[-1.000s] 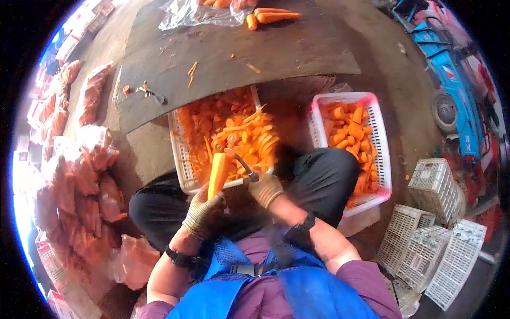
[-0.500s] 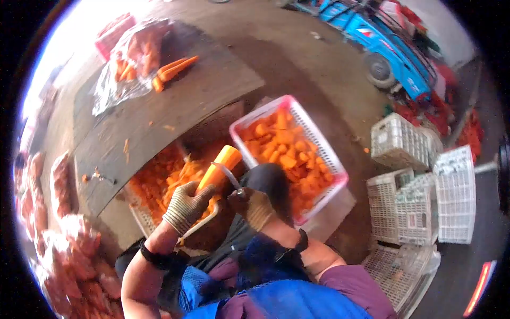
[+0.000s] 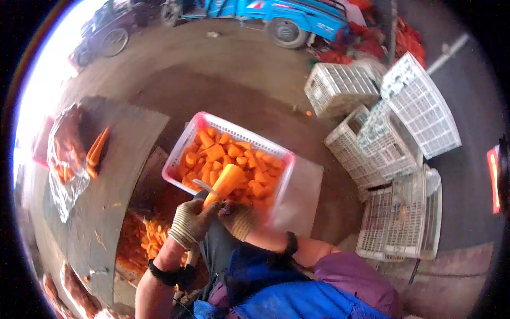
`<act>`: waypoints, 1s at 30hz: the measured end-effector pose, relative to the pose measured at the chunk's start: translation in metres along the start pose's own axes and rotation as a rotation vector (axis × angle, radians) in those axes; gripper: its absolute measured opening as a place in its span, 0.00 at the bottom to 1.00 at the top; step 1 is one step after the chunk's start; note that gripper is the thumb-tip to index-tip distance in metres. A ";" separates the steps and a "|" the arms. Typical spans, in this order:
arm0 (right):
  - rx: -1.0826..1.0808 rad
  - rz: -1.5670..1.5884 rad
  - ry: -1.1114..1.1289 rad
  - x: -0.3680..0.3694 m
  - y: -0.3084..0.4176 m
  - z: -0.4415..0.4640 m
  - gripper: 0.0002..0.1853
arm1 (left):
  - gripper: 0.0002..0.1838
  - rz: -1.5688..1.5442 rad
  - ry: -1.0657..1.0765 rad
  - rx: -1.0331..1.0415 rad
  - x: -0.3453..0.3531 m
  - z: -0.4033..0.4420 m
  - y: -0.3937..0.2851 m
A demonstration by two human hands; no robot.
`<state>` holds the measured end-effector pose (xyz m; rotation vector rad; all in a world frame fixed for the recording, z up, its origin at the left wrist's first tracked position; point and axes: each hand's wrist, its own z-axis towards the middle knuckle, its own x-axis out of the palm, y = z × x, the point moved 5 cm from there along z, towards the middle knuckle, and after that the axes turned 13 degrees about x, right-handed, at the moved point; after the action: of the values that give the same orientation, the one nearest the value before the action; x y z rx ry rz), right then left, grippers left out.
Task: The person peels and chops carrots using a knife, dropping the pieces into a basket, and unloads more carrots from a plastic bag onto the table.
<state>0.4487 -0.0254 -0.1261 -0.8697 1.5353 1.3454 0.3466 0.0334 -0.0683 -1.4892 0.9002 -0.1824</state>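
My left hand [image 3: 191, 220], in a striped work glove, is closed round the lower end of a thick peeled carrot [image 3: 227, 181] that tilts up over a pink-rimmed white basket. My gloved right hand [image 3: 237, 217] grips the handle of a small curved knife [image 3: 204, 186], whose blade lies against the carrot's left side. Cut carrot pieces [image 3: 214, 153] fill the basket [image 3: 175, 159] just beyond my hands. Orange peelings and slices [image 3: 151, 236] lie in another container at the lower left, partly hidden by my left arm.
On a dark board [image 3: 127, 127] at the left are a clear plastic bag [image 3: 66, 154] and whole carrots [image 3: 97, 149]. White crates [image 3: 340, 87] are stacked at the right. A blue cart [image 3: 287, 13] stands at the top, and filled bags [image 3: 77, 292] lie at the lower left.
The view has turned to the right. My hands have moved, with the carrot and knife, from above the peelings container to above the basket of cut pieces.
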 end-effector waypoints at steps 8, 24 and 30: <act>0.073 0.568 0.076 0.081 -0.054 0.024 0.11 | 0.14 0.183 -0.031 0.486 0.051 0.022 -0.041; 1.302 1.729 0.329 0.046 -0.104 -0.026 0.07 | 0.14 -0.458 -0.727 0.140 -0.152 -0.047 0.132; 1.134 1.676 0.526 0.039 -0.052 0.005 0.09 | 0.12 -0.120 -0.957 -0.038 -0.220 -0.158 0.224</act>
<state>0.4837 -0.0267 -0.1815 1.1757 3.0934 0.7300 0.0090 0.0766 -0.1555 -1.4296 0.0404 0.4399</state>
